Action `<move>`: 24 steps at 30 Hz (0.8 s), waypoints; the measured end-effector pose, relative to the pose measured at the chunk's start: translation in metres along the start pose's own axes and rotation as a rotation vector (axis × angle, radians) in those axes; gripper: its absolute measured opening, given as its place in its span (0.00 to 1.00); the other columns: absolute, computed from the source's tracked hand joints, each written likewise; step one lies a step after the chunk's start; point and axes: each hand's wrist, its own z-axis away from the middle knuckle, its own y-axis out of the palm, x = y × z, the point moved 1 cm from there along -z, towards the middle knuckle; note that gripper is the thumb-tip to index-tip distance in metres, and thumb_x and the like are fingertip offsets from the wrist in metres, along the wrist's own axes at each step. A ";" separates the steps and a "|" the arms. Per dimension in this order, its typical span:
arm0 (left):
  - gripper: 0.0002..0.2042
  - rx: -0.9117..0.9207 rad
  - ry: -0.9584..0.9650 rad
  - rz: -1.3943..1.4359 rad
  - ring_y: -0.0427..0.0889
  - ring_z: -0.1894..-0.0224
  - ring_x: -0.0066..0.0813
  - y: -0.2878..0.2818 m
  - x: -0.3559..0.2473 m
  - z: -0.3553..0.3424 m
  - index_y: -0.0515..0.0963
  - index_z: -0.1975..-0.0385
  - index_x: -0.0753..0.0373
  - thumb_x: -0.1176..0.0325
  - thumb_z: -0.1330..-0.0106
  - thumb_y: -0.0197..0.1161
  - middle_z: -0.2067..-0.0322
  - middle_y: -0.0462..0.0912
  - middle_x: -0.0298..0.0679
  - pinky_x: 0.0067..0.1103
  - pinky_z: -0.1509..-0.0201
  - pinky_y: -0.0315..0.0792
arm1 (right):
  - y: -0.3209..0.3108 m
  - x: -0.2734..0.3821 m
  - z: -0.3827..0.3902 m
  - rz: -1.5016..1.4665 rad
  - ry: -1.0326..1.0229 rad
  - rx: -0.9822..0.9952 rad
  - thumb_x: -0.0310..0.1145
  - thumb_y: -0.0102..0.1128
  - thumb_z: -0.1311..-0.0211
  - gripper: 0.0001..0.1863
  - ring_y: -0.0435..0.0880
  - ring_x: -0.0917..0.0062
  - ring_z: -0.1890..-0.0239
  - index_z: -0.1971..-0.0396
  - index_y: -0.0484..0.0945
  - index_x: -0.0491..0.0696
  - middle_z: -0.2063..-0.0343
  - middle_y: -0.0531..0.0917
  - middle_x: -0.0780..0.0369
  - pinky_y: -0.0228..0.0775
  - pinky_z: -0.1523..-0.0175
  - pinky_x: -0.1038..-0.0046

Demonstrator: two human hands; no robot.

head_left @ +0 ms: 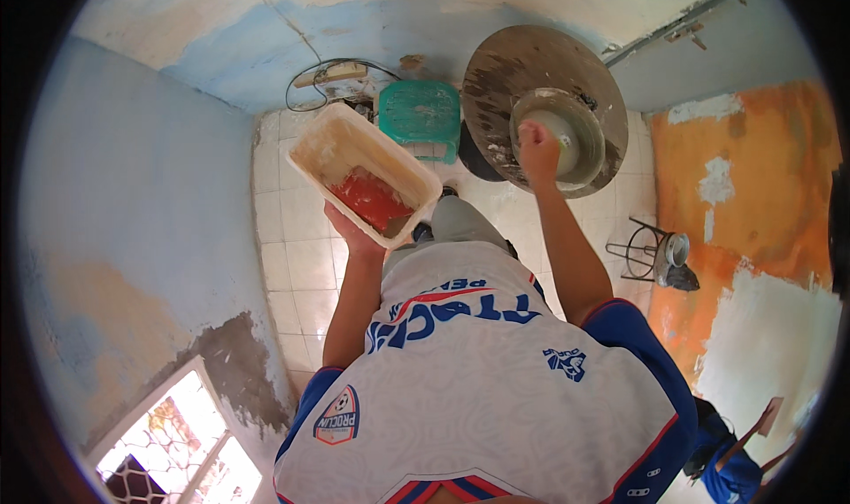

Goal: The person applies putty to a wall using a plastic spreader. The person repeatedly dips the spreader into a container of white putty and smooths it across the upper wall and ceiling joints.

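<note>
Over a round, greyish metal pot (595, 141) with whitish content, the person's right hand (537, 141) is held with fingers bent inward; whether they close on something, I cannot tell from where I stand. The left hand (348, 228) holds a cream-coloured rectangular plastic tub (336, 139) by its lower left side, tilted a little so that I can look inside. At the bottom of the tub lies a red flat piece (372, 199), with some pale residue around it.

Beneath the pot is a large, round, dark board (496, 70), stained on its surface. Just to the left of the board stands a green plastic stool (419, 110), spotted with white.

Farther out, the surfaces seem to me only partly treated. On the orange wall (691, 207) there are white patches, the biggest one low, yet much orange is uncovered. The bluish left wall (115, 194) carries a grey patch (239, 358) near the window; the rest looks uneven. So, in my judgement, a good part is left. Behind, a co-worker in blue (733, 482) holds a flat, pale-brown object (771, 415) near the orange wall.
</note>
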 end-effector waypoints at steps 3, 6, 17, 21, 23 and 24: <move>0.27 0.083 -0.077 0.032 0.77 0.41 0.39 -0.010 0.013 -0.011 0.70 0.38 0.59 0.44 0.24 0.43 0.42 0.77 0.42 0.38 0.38 0.76 | -0.006 -0.054 -0.058 0.194 0.107 -0.040 0.39 0.60 0.37 0.16 0.87 0.64 0.60 0.54 0.85 0.48 0.62 0.87 0.52 0.77 0.52 0.61; 0.29 0.113 -0.236 0.181 0.76 0.39 0.41 0.005 0.030 -0.020 0.69 0.36 0.59 0.42 0.25 0.47 0.40 0.76 0.44 0.41 0.36 0.74 | 0.004 -0.086 -0.078 0.519 0.025 0.107 0.39 0.59 0.37 0.16 0.87 0.62 0.57 0.53 0.84 0.49 0.58 0.87 0.53 0.78 0.50 0.60; 0.33 0.091 -0.408 0.184 0.71 0.35 0.55 0.069 0.054 -0.062 0.68 0.33 0.57 0.40 0.29 0.53 0.36 0.72 0.52 0.48 0.33 0.70 | 0.078 -0.230 -0.090 0.985 -0.121 0.680 0.36 0.50 0.34 0.19 0.80 0.61 0.42 0.44 0.78 0.54 0.46 0.81 0.56 0.72 0.38 0.56; 0.35 0.038 -0.389 0.144 0.69 0.33 0.60 0.083 0.067 -0.075 0.67 0.32 0.57 0.39 0.30 0.55 0.35 0.71 0.54 0.51 0.31 0.68 | 0.089 -0.210 -0.109 1.008 0.164 1.093 0.42 0.45 0.28 0.22 0.75 0.60 0.37 0.38 0.73 0.54 0.38 0.75 0.55 0.69 0.35 0.57; 0.33 -0.034 -0.356 0.006 0.72 0.35 0.47 0.084 0.072 -0.086 0.67 0.33 0.57 0.41 0.29 0.54 0.37 0.73 0.45 0.46 0.33 0.71 | 0.089 -0.206 -0.105 0.910 0.135 0.998 0.42 0.44 0.28 0.21 0.76 0.59 0.38 0.40 0.74 0.53 0.39 0.76 0.54 0.69 0.36 0.56; 0.32 -0.074 -0.336 -0.063 0.74 0.37 0.40 0.087 0.074 -0.089 0.67 0.33 0.58 0.41 0.29 0.54 0.37 0.74 0.40 0.44 0.34 0.73 | 0.085 -0.208 -0.100 0.857 0.099 0.919 0.41 0.45 0.28 0.19 0.77 0.58 0.41 0.43 0.76 0.53 0.42 0.77 0.54 0.70 0.38 0.56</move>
